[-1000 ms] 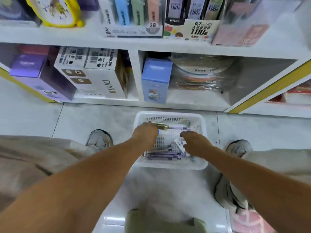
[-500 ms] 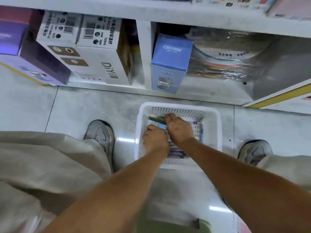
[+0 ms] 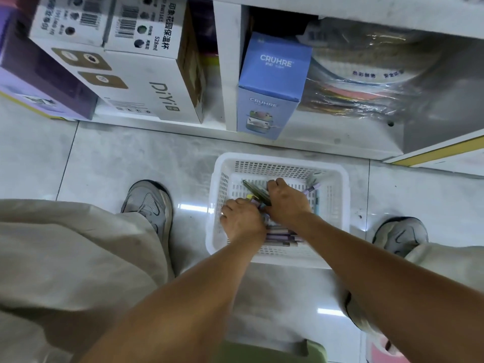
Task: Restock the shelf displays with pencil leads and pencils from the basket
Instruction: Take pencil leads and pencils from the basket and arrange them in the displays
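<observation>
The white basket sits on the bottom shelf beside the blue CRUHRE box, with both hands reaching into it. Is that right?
Not quite. The head view shows the white basket on the tiled floor in front of the shelf unit, not on the shelf; the blue CRUHRE box stands on the bottom shelf behind it. The rest holds: the left hand and right hand both reach into the basket.

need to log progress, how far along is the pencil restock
Done: nothing can be confirmed, since the pencil displays are out of view. In hand: both hands are down in the white basket on the floor; the right hand grips a dark green bundle of pencils, and the left hand sorts beside it. Left: purple pencils still lie in the basket, so shelving remains.
</observation>
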A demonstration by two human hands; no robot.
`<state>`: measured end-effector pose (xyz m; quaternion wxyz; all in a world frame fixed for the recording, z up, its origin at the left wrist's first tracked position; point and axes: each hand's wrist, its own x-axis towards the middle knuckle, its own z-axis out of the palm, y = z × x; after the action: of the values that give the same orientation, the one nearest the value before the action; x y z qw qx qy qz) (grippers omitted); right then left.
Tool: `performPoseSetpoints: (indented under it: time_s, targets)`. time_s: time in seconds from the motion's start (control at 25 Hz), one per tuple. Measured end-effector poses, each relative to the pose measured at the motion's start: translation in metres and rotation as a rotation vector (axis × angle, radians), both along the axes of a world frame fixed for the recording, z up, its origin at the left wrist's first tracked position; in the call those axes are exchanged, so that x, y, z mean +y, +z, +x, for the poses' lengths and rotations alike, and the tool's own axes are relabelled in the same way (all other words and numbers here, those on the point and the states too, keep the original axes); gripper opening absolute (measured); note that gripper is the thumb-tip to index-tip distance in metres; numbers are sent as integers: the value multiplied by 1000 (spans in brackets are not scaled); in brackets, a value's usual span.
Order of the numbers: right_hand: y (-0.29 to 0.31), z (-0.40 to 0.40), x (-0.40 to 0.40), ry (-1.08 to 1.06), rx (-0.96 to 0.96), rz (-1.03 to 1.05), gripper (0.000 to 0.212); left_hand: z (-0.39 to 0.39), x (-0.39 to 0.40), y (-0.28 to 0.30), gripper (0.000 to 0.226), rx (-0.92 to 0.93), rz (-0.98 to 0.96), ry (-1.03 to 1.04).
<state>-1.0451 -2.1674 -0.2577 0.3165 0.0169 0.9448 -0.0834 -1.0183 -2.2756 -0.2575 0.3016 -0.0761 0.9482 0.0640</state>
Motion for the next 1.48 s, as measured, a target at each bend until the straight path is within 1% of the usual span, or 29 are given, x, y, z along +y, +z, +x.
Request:
performPoseSetpoints:
  time_s: [0.12, 0.16, 0.32, 0.4, 0.48, 0.56, 0.64, 0.68, 0.8, 0.88, 0.96, 1.0, 1.04, 1.12, 1.2, 1.28, 1.36, 1.48]
  targets:
    - [-1, 12, 3, 6, -28, 46, 53, 2, -3, -6, 35, 31, 23, -63]
    - [-2, 14, 1, -13, -27, 54, 51, 1, -4, -6, 32, 32, 45, -83]
    - [-2, 16, -7, -156, -9, 11, 32, -5, -8, -10, 33, -50, 187, -107]
    - [-2, 14, -7, -221, -37, -11, 27, -9, -11, -12, 29, -63, 255, -51]
    - [-2, 11, -2, -323, -88, -110, 22, -15, -17, -11, 22, -46, 389, 151]
    - [-1, 9, 6, -433, -145, -261, 19, -23, -24, -9, 14, -64, 631, 460]
    - [2, 11, 12, -514, -172, -368, 18, -29, -27, 1, 17, -188, 881, 742]
    - [4, 13, 13, -529, -163, -392, 17, -30, -26, 5, 21, -273, 946, 836]
    - [11, 16, 10, -466, -124, -381, 13, -28, -20, 12, 34, -506, 1043, 980]
    - [16, 17, 5, -358, -108, -348, 17, -27, -16, 14, 34, -577, 1128, 1048]
    - [20, 21, 1, -260, -94, -363, 24, -28, -13, 13, 47, -556, 1118, 1088]
    - [21, 23, 0, -249, -92, -403, 28, -28, -11, 12, 50, -519, 1094, 1125]
    - [22, 26, 0, -271, -91, -451, 32, -28, -10, 11, 48, -476, 1078, 1183]
    - [24, 28, 3, -304, -70, -487, 31, -29, -10, 8, 37, -411, 1059, 1302]
    - [23, 29, 10, -267, -56, -447, 30, -30, -11, 8, 32, -381, 1047, 1351]
    - [22, 31, 18, -277, -76, -465, 35, -32, -13, 8, 31, -349, 1040, 1352]
    - [22, 33, 27, -359, -96, -551, 32, -33, -14, 9, 29, -316, 1061, 1359]
    - [24, 32, 37, -602, -92, -720, 24, -37, -11, 9, 24, -263, 1117, 1397]
